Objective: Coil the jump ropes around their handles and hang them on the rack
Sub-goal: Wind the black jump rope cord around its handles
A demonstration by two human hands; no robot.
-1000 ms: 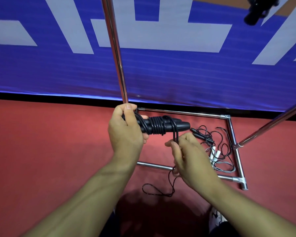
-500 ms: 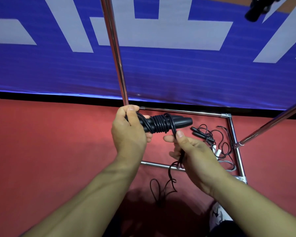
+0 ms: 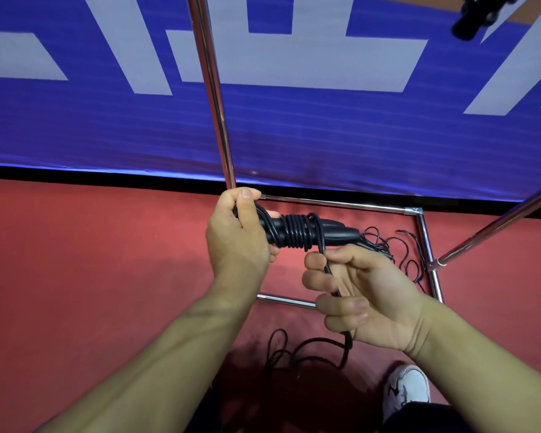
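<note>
The black handles [image 3: 297, 234] lie level, their left ends hidden inside the left hand [image 3: 236, 242], which grips them. Rope [image 3: 328, 270] drops from the coils through the right hand's [image 3: 366, 295] curled fingers, partly hidden, to the red floor [image 3: 91, 276]. Beyond stands the chrome rack [image 3: 214, 95].

Black handles [image 3: 334, 235] are lying level at frame centre, black rope [image 3: 297, 234] coiling tightly around them, its loose tail trailing down to the lower centre. Chrome rack [image 3: 214, 98] is standing behind.
</note>
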